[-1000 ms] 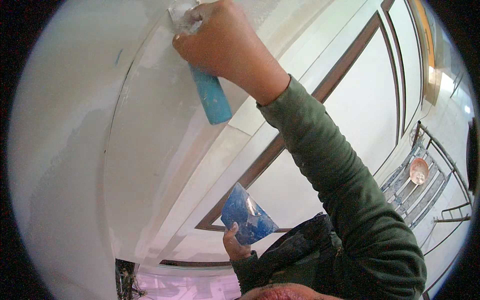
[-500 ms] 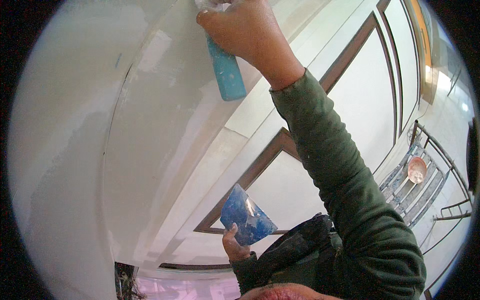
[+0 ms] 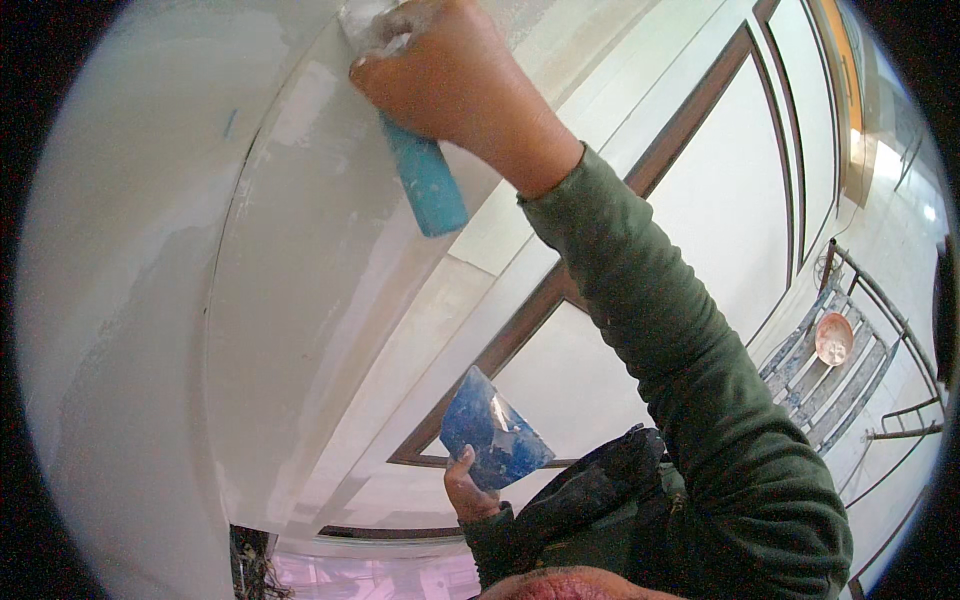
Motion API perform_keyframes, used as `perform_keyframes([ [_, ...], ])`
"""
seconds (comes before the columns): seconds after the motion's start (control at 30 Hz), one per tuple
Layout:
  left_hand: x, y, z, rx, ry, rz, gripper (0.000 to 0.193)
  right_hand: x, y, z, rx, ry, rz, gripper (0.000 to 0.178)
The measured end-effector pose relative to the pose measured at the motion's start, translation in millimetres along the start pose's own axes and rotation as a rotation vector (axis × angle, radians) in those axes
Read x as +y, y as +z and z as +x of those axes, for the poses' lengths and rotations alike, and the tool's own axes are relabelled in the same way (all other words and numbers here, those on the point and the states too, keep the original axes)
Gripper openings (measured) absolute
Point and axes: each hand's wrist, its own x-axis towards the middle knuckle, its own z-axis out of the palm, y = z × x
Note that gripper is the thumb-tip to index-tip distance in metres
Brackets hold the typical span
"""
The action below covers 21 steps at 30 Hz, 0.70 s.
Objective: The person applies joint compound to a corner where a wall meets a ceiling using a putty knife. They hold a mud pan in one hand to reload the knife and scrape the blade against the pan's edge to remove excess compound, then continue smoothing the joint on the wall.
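Observation:
Raised high at the top, my right hand (image 3: 430, 75) is closed round the turquoise handle (image 3: 428, 185) of a putty knife. Whitish paste smears its fingers and the tool's head, which lies at the upper edge against the pale ceiling panel (image 3: 290, 270); the blade's edge cannot be made out. Lower down, my left hand (image 3: 470, 488) grips a blue putty board (image 3: 495, 430), thumb on its face. White residue marks that board, and it is held apart from the ceiling.
A slatted metal platform (image 3: 830, 385) stands far right, carrying an orange bowl (image 3: 834, 340) with whitish stuff in it. Brown-framed white panels (image 3: 720, 170) line the wall on the right. Dark tangled material (image 3: 255, 565) shows at the lower left.
My right hand and the putty knife have moved left and slightly down along the ceiling panel. The left hand and its blue putty board have hardly shifted.

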Motion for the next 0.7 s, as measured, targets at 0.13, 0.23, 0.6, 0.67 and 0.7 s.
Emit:
perform_keyframes([
  [0.13, 4.7, -1.0, -1.7, 0.032, -0.043, -0.084, 0.028, -31.4, -5.0, -14.9, 0.014, 0.480, 0.671, 0.026],
  [0.23, 10.8, 12.0, -4.7, 0.001, -0.016, -0.123, 0.027, -22.1, -14.5, -13.9, 0.044, 0.434, 0.545, 0.026],
  [0.6, 10.2, 9.8, -4.5, -0.053, -0.054, -0.153, 0.037, -51.1, -21.7, -35.8, -0.275, 0.383, 0.628, 0.025],
  [0.67, 14.8, 15.1, -10.7, -0.128, 0.001, -0.334, 0.042, -59.1, -33.4, -47.7, -0.209, 0.276, 0.784, 0.026],
  [0.7, 15.4, 16.1, -13.4, -0.111, 0.006, -0.341, 0.042, -59.0, -42.0, -58.2, -0.217, 0.273, 0.801, 0.026],
])
